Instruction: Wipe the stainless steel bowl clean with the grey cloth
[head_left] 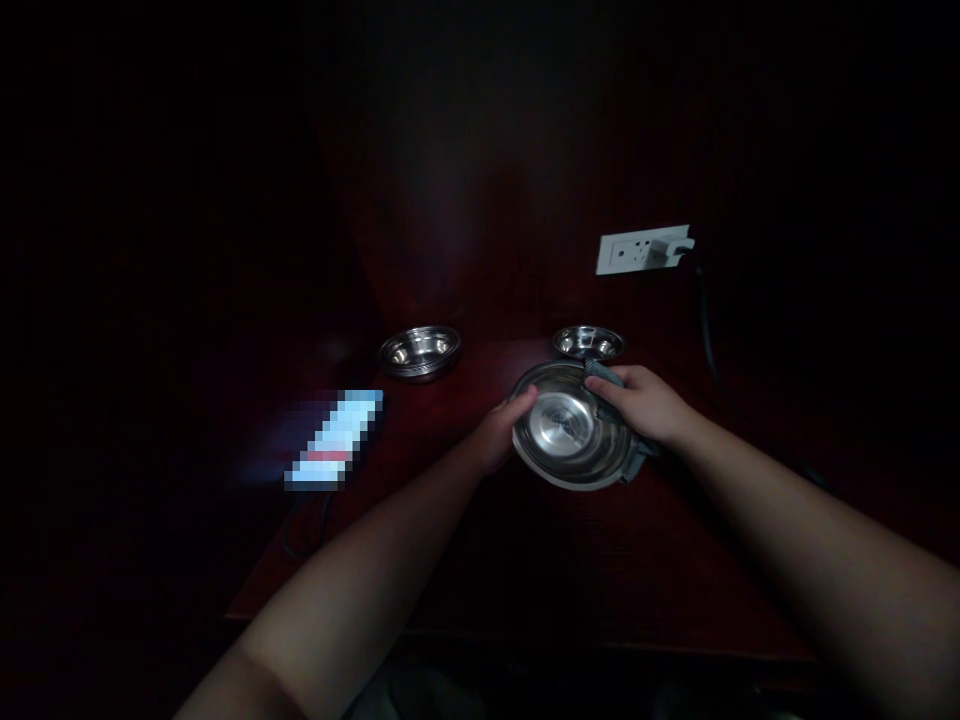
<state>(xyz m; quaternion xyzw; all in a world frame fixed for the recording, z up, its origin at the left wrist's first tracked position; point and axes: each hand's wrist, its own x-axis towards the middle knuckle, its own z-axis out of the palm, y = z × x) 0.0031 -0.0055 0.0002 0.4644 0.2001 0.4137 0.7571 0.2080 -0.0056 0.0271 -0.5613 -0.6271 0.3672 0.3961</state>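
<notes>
steel bowl (566, 428), both hands (504, 430) (641, 400) at rim (579, 486), table edge (585, 643) nearer

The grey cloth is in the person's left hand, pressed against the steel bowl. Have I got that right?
Not quite: the head view shows the grey cloth in the right hand, not the left. It is indeed against the steel bowl.

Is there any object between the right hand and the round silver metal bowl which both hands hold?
Yes: a grey fabric cloth lies between the right hand and the round silver metal bowl, at its right rim. The left hand touches the left rim with nothing visible between.
</notes>
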